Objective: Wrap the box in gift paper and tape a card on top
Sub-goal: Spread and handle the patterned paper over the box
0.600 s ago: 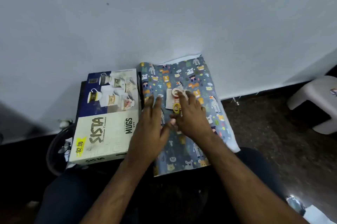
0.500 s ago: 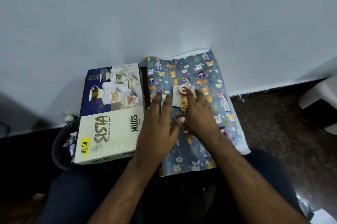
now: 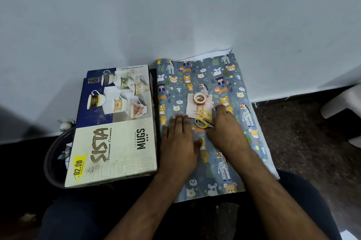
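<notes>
I saw both hands, left [image 3: 178, 148] and right [image 3: 227, 132], flat on animal-print gift paper [image 3: 230, 87] right of the mug box [image 3: 115, 122]; card [image 3: 197, 108], tape roll [image 3: 199, 97] and yellow scissors [image 3: 203, 121] lay on that paper.

On the box [image 3: 115, 126] lid we read "SISTA", "Premium Ceramics", "DESIGNER MUGS", large faint "MUGS" along the near edge, and "92.00" on a yellow sticker [image 3: 79, 167]. The card [image 3: 198, 108] shows "Happy"; we cannot read the remainder.

Box [image 3: 115, 122] left of gift paper [image 3: 207, 75] — card [image 3: 197, 107] (tape roll [image 3: 199, 97] atop) on it.
</notes>
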### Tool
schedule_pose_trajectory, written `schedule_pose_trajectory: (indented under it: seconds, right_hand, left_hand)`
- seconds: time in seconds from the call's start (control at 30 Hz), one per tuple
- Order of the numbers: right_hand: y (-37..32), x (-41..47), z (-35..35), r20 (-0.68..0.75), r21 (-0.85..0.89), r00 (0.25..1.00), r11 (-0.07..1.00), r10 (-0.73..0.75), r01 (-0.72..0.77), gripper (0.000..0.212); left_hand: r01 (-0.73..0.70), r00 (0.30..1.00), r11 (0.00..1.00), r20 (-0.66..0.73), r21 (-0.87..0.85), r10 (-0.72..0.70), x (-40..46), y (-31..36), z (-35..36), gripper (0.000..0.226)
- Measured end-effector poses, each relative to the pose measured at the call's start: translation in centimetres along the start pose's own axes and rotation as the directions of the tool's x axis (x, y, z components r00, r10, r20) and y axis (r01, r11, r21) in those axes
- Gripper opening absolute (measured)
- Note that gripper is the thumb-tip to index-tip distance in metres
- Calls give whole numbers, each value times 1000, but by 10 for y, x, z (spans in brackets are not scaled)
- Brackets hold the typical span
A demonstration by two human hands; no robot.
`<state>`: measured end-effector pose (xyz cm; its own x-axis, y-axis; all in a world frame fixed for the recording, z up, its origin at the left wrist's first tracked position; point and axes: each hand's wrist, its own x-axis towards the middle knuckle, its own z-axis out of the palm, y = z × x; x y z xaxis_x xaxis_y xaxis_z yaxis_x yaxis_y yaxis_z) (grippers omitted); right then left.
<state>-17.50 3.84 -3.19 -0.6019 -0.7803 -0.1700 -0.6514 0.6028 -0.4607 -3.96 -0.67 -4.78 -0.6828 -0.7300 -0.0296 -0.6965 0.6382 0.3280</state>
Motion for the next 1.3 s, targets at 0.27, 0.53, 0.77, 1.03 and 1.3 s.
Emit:
schedule_pose_trajectory:
  seconds: [0.27,0.53,0.77,1.03,1.3]
  right_hand:
    - [-1,3,-17,27,-130,1000,991,-16,19,20]
    - [-19,43,-10,-331,339,939,940,91,28,23]
    - [-14,58,6,-184,-29,979,995,88,-94,47]
    - [-1,62,-2,6,161,998,985,67,-67,50]
    - [-9,50,0,-105,102,994,994,38,-28,53]
  left_hand:
    - [105,981,945,-125,-309,-150,10,1,5,74]
    - [217,958,807,-40,-549,-284,18,3,10,89]
    - [192,965,754,-17,-628,-261,17,0,11,93]
    - [188,962,737,-31,-649,-273,21,0,14,95]
    - [177,962,817,-79,-548,-261,16,9,18,86]
